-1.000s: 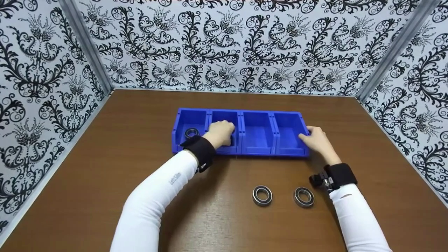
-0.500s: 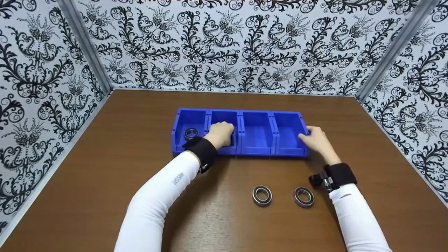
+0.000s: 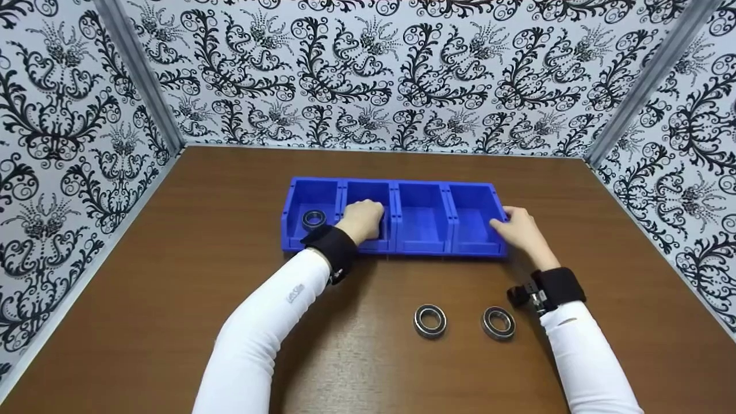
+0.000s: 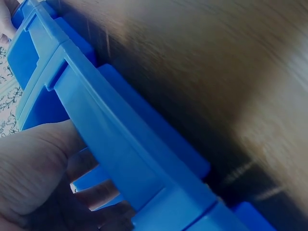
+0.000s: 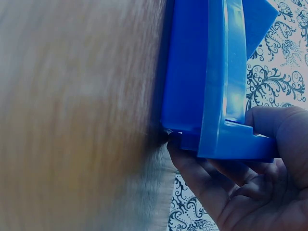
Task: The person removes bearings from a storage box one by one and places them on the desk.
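In the head view, we see one blue four-compartment bin (image 3: 424,247) on the brown table (image 3: 425,382), its long axis running left to right and its low front lips facing us. We count three ball bearings: one (image 3: 306,220) in the leftmost compartment, two (image 3: 430,333) (image 3: 499,335) flat on the table before the bin. Our left hand (image 3: 362,221) reaches into the second compartment from the left; our right hand (image 3: 521,231) pinches the right end wall.

In the left wrist view, the bin runs diagonally, and we cannot tell whether our bent fingers hold anything.

In the right wrist view, our thumb and fingers straddle that end wall.
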Available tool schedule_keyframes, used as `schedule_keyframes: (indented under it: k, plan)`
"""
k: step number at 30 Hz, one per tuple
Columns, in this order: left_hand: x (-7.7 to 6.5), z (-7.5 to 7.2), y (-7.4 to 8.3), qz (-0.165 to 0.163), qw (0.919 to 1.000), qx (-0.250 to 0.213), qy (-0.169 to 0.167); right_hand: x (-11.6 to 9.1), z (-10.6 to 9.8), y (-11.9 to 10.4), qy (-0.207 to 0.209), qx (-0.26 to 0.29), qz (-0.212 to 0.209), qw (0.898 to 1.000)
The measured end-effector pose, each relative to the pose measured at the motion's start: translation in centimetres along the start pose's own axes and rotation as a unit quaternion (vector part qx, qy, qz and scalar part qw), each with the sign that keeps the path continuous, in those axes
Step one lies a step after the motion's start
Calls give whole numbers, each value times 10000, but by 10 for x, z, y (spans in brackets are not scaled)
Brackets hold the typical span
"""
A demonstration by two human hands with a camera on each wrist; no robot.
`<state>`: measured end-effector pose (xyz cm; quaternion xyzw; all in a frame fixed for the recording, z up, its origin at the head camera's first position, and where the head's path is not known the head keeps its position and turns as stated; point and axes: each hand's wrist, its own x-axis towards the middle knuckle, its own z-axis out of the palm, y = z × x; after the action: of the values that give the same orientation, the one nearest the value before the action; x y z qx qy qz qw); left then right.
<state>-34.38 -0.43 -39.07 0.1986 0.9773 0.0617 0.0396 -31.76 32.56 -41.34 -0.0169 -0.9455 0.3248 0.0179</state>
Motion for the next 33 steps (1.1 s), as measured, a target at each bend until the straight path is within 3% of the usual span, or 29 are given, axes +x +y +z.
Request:
schedule_keyframes:
  k: [11,23,27,28,33]
  plan:
    - [4,4,1,-76,9997,-167,151,1,-2,-1,-84,0,71,9999]
    - [8,5,1,-276,9993,-258,43,-1,-1,0,9,50,14,10000]
    - [12,8,-1,-280,9991,-308,124,-1,-1,0,1,54,31,10000]
    - [18,15,-4,-220,9990,-256,276,-1,-1,0,-8,62,37,10000]
    - [18,14,-5,-235,9990,-265,263,-1,0,-1,-38,84,46,9999]
